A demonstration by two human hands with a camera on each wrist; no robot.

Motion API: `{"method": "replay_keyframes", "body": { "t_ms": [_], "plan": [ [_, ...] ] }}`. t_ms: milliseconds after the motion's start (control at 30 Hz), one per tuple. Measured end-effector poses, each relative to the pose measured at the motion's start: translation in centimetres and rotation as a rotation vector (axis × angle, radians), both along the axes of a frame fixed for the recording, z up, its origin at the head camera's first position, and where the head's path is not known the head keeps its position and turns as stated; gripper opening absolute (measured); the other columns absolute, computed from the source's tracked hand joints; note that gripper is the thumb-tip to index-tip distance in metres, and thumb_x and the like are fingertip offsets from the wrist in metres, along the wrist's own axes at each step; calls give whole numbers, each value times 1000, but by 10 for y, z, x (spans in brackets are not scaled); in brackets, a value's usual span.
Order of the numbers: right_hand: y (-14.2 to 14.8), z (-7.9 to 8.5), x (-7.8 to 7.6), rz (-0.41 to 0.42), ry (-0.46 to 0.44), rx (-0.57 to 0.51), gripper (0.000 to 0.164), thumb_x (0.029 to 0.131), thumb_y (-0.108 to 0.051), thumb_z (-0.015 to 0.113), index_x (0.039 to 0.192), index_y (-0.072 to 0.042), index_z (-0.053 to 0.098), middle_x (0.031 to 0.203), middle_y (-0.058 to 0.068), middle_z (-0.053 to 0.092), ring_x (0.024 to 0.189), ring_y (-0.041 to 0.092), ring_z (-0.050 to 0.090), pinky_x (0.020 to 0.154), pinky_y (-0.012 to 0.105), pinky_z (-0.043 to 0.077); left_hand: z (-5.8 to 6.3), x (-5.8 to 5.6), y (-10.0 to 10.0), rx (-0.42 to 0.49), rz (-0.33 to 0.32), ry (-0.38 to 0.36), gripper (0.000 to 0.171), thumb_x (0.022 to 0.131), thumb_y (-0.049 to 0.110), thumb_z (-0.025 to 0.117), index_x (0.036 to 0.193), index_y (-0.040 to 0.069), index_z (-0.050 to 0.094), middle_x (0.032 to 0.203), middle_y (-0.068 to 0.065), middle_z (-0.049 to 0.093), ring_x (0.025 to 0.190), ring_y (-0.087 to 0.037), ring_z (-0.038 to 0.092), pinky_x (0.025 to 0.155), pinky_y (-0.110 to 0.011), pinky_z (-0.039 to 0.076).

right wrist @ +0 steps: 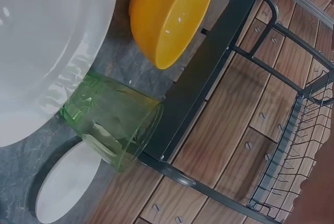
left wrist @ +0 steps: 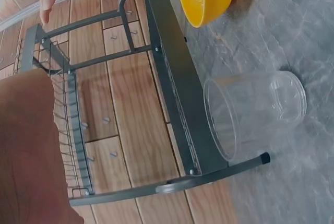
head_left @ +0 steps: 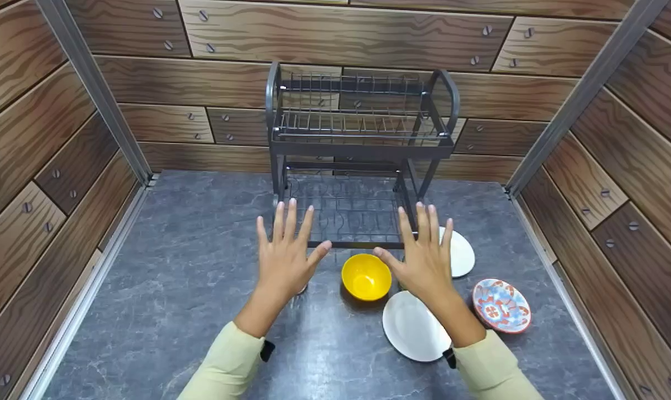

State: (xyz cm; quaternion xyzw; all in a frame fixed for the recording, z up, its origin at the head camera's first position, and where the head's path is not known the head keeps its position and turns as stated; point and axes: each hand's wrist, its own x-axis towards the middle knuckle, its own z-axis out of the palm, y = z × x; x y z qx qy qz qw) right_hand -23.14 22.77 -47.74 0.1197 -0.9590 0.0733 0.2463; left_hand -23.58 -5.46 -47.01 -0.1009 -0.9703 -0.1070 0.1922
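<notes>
- Left hand [head_left: 283, 264]: back toward the head camera, fingers straight and spread apart, pointing away from the person at the rack; thumb angled inward.
- Right hand [head_left: 424, 266]: much the same in mirror, fingers straight and apart, thumb angled toward the left one.
- Dish rack [head_left: 363, 149]: two tiers, dark frame, wire shelves; stands beyond both sets of fingertips, long axis running left to right across the direction the fingers point.
- Yellow bowl [head_left: 367, 278]: between the two thumbs, a little nearer the person than their tips; upright, mouth up. Right thumb overlaps its rim in the head view; whether they touch, cannot tell.
- Transparent cup [left wrist: 255, 114]: below the left hand, mostly hidden by it from above; upright, mouth up, long axis vertical.
- Green cup [right wrist: 112, 119]: below the right hand, also upright, mouth up, long axis vertical.
- Large white plate [head_left: 416, 328]: on the person's side of the right fingers, partly under that wrist; face up.
- Small white plate [head_left: 462, 253]: just right of the right little finger, face up.
- Patterned bowl [head_left: 501, 305]: farther right of those fingers and nearer the person, mouth up.
- Grey marbled tabletop [head_left: 191, 278] under everything.
</notes>
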Motion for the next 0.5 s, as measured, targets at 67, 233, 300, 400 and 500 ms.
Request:
{"method": "replay_keyframes", "body": {
  "t_ms": [67,233,300,400,500],
  "plan": [
    [3,0,1,-2,4,-18,91,84,-72,46,155,-21,16,160,12,5,147,32,-1,115,57,-6,6,-4,-2,-1,3,18,77,92,70,18,155,28,5,161,-7,-7,147,-28,-7,113,-61,-7],
    [17,-2,3,-11,10,-98,86,86,-66,50,153,-18,25,156,16,18,145,34,7,117,53,-2,29,-18,-9,15,9,87,76,94,68,18,155,27,3,160,-6,-11,147,-28,-9,114,-59,-6],
    [23,-4,4,-17,2,-133,84,87,-64,51,151,-15,29,155,16,20,145,34,9,117,54,2,37,-23,-11,28,10,117,75,94,67,19,155,27,3,160,-6,-11,147,-27,-8,114,-58,-6],
    [31,-7,7,-35,-34,-194,83,88,-62,52,150,-12,30,155,16,20,144,35,12,114,57,12,49,-31,-13,35,13,163,74,95,66,20,155,27,1,161,-7,-9,147,-27,-6,116,-56,-4],
    [40,-10,8,-57,-75,-253,83,88,-62,52,150,-12,30,155,16,20,143,36,15,110,61,21,59,-38,-15,28,15,195,74,95,65,21,155,26,0,161,-7,-7,147,-27,-4,116,-55,-2]
  ]
}}
